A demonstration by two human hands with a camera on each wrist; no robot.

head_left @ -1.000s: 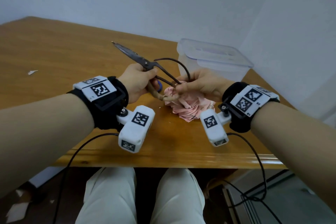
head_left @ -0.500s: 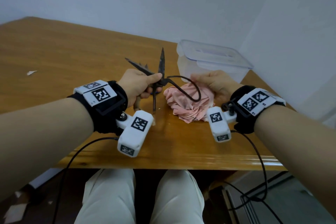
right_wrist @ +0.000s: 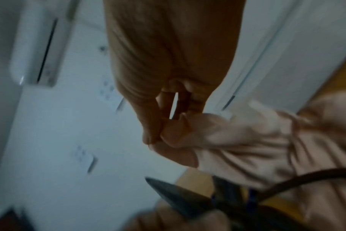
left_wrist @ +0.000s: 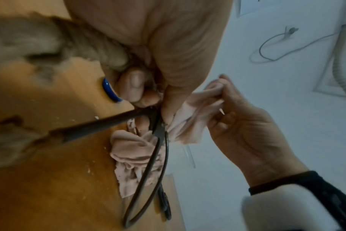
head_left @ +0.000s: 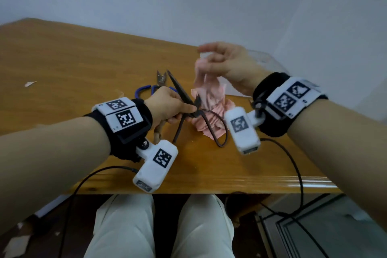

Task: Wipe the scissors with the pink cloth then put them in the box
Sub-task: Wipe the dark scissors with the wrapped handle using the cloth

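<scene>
My left hand [head_left: 167, 104] grips dark iron scissors [head_left: 184, 98] near the pivot, blades spread and pointing away, one wire loop handle [left_wrist: 148, 179] hanging over the table. My right hand [head_left: 226, 63] is raised and pinches the upper edge of the pink cloth [head_left: 209, 98], lifting it so that it hangs down to the table beside the scissors. The wrist views show the cloth [left_wrist: 136, 157] bunched under the handles and pinched between the fingertips [right_wrist: 168, 137] of my right hand. The clear plastic box [head_left: 266, 58] stands behind my right hand, mostly hidden.
A second pair of scissors with blue handles [head_left: 146, 90] lies on the wooden table [head_left: 83, 65] just beyond my left hand. A scrap of paper [head_left: 30, 84] lies far left. The table's front edge [head_left: 209, 186] is close to my knees.
My right hand has risen from the table, pulling the pink cloth up with it. The scissors in my left hand have tilted, blades now pointing further away.
</scene>
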